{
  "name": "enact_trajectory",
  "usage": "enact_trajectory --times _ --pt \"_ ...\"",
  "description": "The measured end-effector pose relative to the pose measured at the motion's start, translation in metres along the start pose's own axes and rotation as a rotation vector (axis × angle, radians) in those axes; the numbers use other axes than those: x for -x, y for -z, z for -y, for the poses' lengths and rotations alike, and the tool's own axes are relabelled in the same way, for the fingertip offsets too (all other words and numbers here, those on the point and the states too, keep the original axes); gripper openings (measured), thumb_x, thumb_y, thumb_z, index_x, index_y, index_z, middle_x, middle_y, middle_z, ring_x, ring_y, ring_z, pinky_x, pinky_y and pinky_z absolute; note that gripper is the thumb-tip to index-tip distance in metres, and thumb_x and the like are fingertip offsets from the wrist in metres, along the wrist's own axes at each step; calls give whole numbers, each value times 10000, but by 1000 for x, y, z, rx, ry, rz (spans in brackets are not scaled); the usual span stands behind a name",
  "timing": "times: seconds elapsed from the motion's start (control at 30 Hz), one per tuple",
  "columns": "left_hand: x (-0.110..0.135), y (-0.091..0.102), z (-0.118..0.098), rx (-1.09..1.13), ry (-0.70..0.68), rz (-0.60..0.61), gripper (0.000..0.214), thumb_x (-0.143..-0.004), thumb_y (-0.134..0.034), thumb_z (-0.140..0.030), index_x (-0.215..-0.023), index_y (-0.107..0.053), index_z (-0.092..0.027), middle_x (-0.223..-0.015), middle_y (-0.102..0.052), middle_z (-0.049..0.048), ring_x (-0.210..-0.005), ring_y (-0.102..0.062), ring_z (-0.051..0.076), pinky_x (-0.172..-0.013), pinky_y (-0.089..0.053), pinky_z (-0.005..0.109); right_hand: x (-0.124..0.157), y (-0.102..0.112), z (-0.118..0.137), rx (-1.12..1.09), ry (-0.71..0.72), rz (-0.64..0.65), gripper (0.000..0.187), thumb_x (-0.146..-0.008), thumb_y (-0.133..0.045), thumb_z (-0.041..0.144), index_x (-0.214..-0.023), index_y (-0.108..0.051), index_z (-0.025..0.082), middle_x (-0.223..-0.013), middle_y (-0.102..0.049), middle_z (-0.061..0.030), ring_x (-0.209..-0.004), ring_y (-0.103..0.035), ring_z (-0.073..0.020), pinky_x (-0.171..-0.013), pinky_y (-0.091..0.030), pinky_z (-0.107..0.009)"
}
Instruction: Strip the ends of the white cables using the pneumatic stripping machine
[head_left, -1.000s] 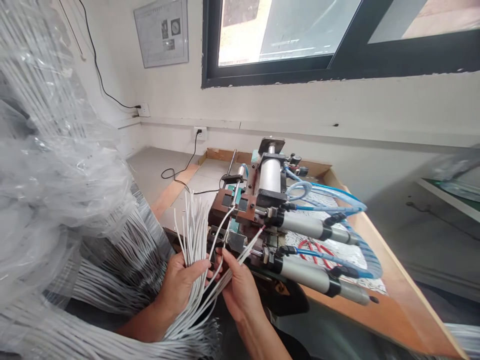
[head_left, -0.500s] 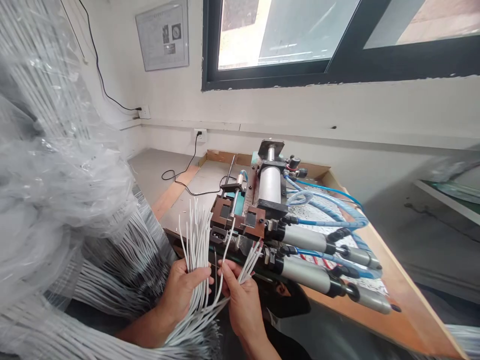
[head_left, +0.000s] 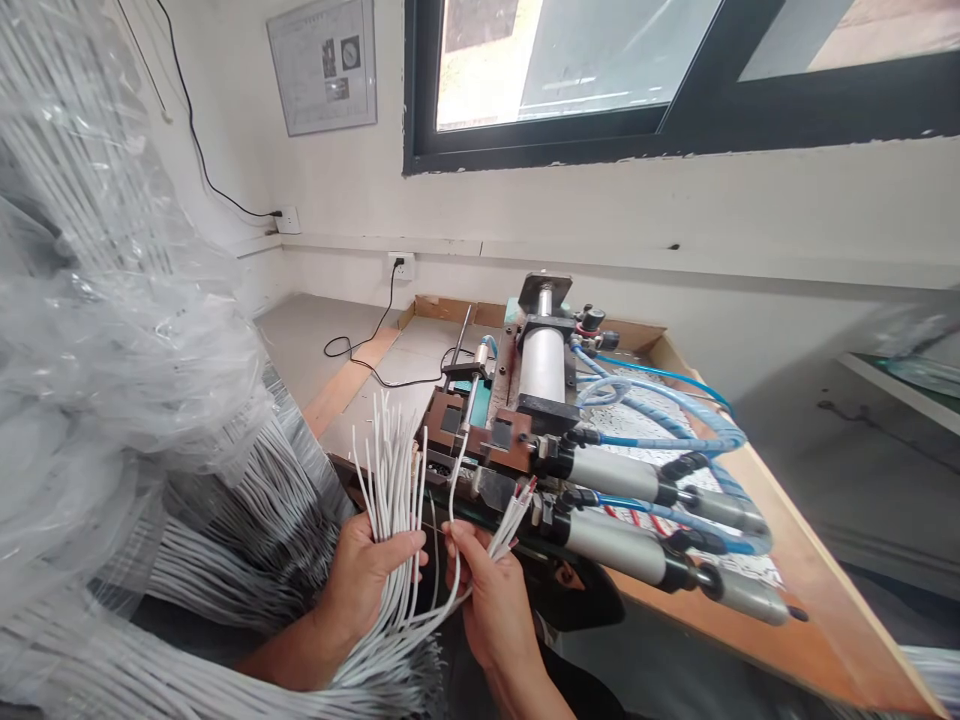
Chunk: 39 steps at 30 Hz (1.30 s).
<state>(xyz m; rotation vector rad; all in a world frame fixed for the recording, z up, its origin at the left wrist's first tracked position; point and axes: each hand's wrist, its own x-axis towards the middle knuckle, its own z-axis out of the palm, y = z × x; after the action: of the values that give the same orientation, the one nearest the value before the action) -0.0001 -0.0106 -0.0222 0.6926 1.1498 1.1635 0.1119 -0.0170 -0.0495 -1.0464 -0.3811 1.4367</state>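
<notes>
My left hand (head_left: 373, 570) is closed round a thick bundle of white cables (head_left: 390, 480), whose ends fan upward. In my right hand (head_left: 491, 590) a smaller bunch of white cables (head_left: 514, 520) is held, some tips showing red. Thumb and finger of that hand also pinch a single cable (head_left: 455, 490), its upper end at the jaws of a pneumatic wire-stripping machine (head_left: 506, 440). Just beyond both hands stand the machine's brown blocks and rods. Where the single cable's tip sits exactly is hard to make out.
Silver air cylinders (head_left: 615, 545) and blue hoses (head_left: 675, 440) extend to the right over a wooden-edged bench (head_left: 832, 640). Plastic-wrapped cable bundles (head_left: 120, 400) fill the left side. A black cord (head_left: 390, 385) lies on the bench, below a window (head_left: 555, 70).
My right hand has shifted slightly right with its bunch, drawing it away from the left bundle. The single cable now stands more upright at the jaws. My left hand stays almost in place.
</notes>
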Motion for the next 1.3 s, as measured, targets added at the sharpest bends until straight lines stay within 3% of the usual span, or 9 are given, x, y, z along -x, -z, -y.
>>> enact_trajectory --times 0.17,0.27,0.43,0.63,0.8,0.87,0.97,1.03,1.3 --pt "0 1 2 -29 -13 42 125 -531 -706 -172 -612 -628 -117 -454 -579 -16 -419 -507 96 -418 -403 205 -4 -2 4 -34 -165 141 305 -608 -700 401 -728 -629 130 -440 -320 92 -388 -236 -42 -399 -174 -189" --pt "-1 2 4 -59 -45 105 93 -553 -691 -155 -621 -649 -109 -470 -596 -6 -438 -510 95 -438 -404 205 -1 -3 2 76 -75 211 315 -605 -710 393 -759 -651 125 -471 -447 45 -432 -346 -68 -439 -261 -206" --pt "-2 3 5 -49 -61 150 65 -591 -678 -154 -615 -649 -102 -507 -615 5 -468 -526 95 -463 -421 205 5 -1 -4 169 207 105 216 -673 -673 352 -717 -654 141 -532 -519 21 -500 -396 -88 -499 -321 -223" --pt "-5 0 1 -22 -9 45 164 -596 -684 -196 -720 -654 -93 -547 -630 24 -501 -574 130 -458 -470 234 -1 -6 2 3 120 -22 233 -585 -734 340 -662 -648 138 -521 -538 19 -445 -381 -72 -433 -299 -206" --pt "-6 -2 -2 -21 3 41 167 -588 -684 -191 -720 -639 -99 -521 -619 16 -459 -558 115 -441 -464 226 -5 -14 10 -90 36 -48 243 -520 -770 317 -604 -644 127 -489 -515 32 -419 -366 -50 -405 -285 -179" --pt "-6 -1 -1 -9 0 32 170 -571 -695 -189 -708 -630 -110 -516 -615 10 -464 -562 121 -430 -454 221 -5 -15 10 -105 -7 -5 252 -536 -759 338 -626 -651 128 -483 -500 39 -416 -384 -55 -410 -309 -184" --pt "-6 1 0 -1 -12 32 169 -558 -703 -190 -694 -634 -118 -520 -622 8 -468 -558 122 -434 -441 219 -3 -14 7 -53 -71 185 279 -604 -715 372 -736 -674 129 -509 -529 19 -455 -452 -93 -466 -377 -226" --pt "-7 1 1 9 -40 49 156 -547 -709 -176 -676 -644 -115 -540 -631 4 -478 -547 112 -463 -438 219 -1 -10 4 45 -56 249 282 -615 -715 353 -787 -683 130 -579 -592 -11 -510 -489 -112 -532 -406 -250" --pt "-8 3 0 26 -95 53 110 -576 -706 -180 -634 -640 -113 -540 -610 -7 -490 -512 96 -490 -427 217 10 2 -8 247 141 122 225 -626 -709 342 -761 -688 163 -632 -636 -18 -601 -525 -158 -613 -400 -281"
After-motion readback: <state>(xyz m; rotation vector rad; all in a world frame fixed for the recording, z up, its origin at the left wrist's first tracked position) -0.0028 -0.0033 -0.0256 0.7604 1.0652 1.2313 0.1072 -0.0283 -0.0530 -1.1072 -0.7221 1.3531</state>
